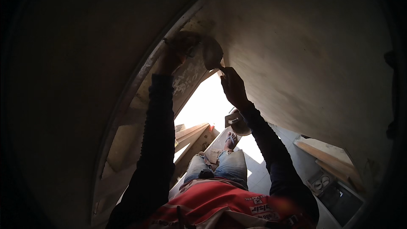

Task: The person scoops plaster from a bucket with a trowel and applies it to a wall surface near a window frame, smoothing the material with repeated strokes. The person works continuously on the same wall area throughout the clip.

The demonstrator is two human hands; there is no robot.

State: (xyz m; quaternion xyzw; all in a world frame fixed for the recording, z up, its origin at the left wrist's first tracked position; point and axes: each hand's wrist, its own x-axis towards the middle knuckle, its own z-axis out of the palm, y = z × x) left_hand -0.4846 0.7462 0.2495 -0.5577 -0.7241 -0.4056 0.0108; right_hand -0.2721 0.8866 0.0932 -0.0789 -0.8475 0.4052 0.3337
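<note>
My right hand is raised and closed around the handle of a trowel-like tool with a rounded blade. The blade points up and left, close to the surface in the corner. Higher on the left, my left hand reaches up beside a dark, roundish shape. Deep shadow hides its fingers, and I cannot make out what the dark shape is or whether my hand holds it. Between the two hands, a panel with pale patches slopes down.
A broad, smooth wall rises on the right; a long pale edge runs along the left. Below, my sandalled foot rests on a narrow light plank. A rounded container stands beside it. Wooden boards and a dark box lie lower right.
</note>
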